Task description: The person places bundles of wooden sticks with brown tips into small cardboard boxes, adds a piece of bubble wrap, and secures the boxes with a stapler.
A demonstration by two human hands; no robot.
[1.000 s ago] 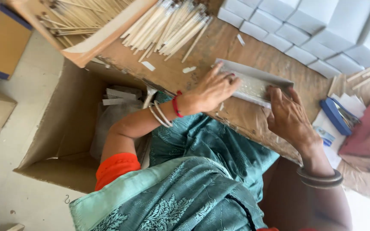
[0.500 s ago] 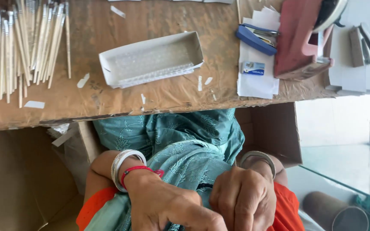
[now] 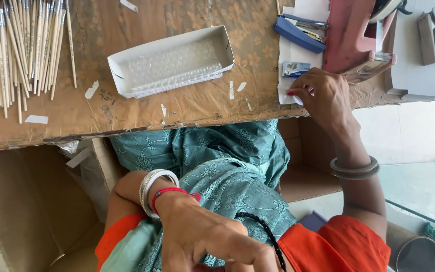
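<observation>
- Fingertips of our right hand (image 3: 323,95) press down on a white sheet of paper (image 3: 292,55), fingers bent and loosely spread — it pins the sheet's near corner and clasps nothing.
- Our left hand (image 3: 212,239) is curled close under the camera, thumb and fingers drawn together; the bottom edge cuts it off, and we cannot tell whether anything sits inside the curl.
- On that left wrist we see a red bangle (image 3: 169,194) and pale bangles beside it; the right wrist carries a dull metal bangle (image 3: 354,168).
- We take the white cardboard tray (image 3: 169,60) as our landmark: it lies open on the brown table (image 3: 127,113), and a clear bubble-wrap lining (image 3: 172,68) fills its floor.
- To the right of the tray lies the sheet of paper, with a small blue-and-white packet (image 3: 296,68) on it just beyond the right fingertips.
- Further right of the tray, a blue stapler (image 3: 298,31) rests at the sheet's far end, and a pink tape dispenser (image 3: 348,35) stands past it — its top is cut off by the frame.
- To the left of the tray, a heap of thin wooden-handled brushes (image 3: 11,50) runs off the upper and left edges; the tips are too small to make out.
- Small white paper scraps (image 3: 90,90) lie scattered around the tray.
- Below the tray, nearer us, teal patterned cloth (image 3: 212,161) covers our lap and hides whatever lies under the table edge.
</observation>
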